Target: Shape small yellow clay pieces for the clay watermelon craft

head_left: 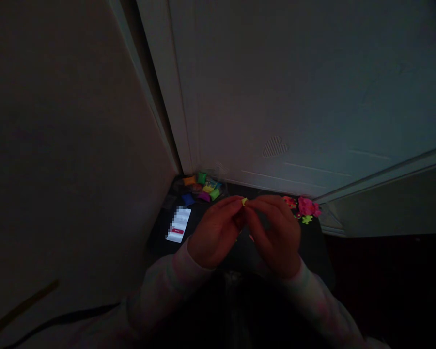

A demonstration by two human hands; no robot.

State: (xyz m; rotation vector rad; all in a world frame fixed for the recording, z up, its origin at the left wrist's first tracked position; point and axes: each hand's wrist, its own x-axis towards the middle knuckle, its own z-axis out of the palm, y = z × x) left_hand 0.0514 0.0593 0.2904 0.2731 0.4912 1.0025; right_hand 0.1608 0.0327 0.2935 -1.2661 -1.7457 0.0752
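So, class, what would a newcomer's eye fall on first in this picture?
Probably the lit phone on the dark tabletop, left of the left hand. Next, perhaps the bright pink lump to the right of the right hand, then the small yellow piece pinched between the two hands.

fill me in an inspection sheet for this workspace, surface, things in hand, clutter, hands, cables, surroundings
Surface: dark tabletop, dimly lit.
Things in hand: small yellow piece, too small to make out its exact shape.
Clutter: coloured packets at the far left; lit phone nearer; pink flower-like thing and yellow-green piece at the right.
Hands: left hand and right hand meet at the fingertips, pinching the yellow piece.
Cables: dark strip at lower left; cannot tell whether it is a cable.
Surroundings: pale panel behind, with a striped heart on it.
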